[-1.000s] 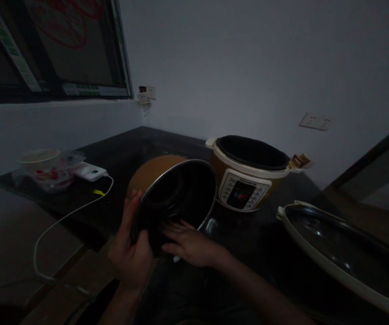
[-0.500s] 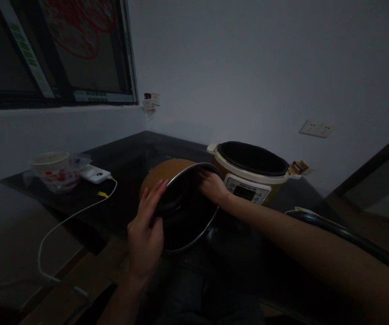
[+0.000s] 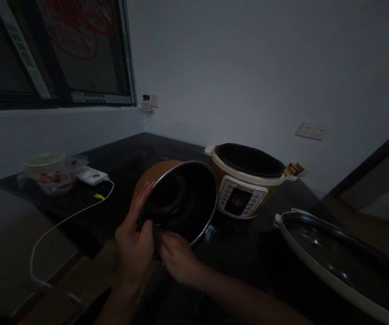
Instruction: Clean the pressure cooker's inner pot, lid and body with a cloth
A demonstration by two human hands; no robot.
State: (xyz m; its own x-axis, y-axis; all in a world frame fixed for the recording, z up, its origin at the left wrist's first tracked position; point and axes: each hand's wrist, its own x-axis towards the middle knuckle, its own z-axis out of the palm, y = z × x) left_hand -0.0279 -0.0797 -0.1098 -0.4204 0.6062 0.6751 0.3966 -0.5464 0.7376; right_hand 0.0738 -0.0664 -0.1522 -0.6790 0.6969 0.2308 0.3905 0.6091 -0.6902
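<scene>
The inner pot [image 3: 194, 189] of a rice cooker is tipped on its side, its dark hollow turned toward me and its outside golden-brown. My left hand [image 3: 135, 234] grips its left rim, thumb inside and fingers along the outer wall. Low at the pot's near rim, my right hand [image 3: 176, 255] is closed, with its fingertips inside. The dimness hides what those fingers hold, if anything. Just behind and to the right stands the cooker body [image 3: 240, 189], uncovered, its control panel facing me with lit marks on the display.
A large lid [image 3: 323, 266] lies at the right. On the left are a bagged plastic tub [image 3: 50, 174], a white device [image 3: 93, 176] with a cable [image 3: 62, 223] hanging over the edge, and a yellow scrap [image 3: 99, 197]. A dark table [image 3: 167, 146] meets the wall behind.
My right hand has moved from the pot's upper right inside down to its near lower left rim, beside my left hand. More of the lid and control panel shows now.
</scene>
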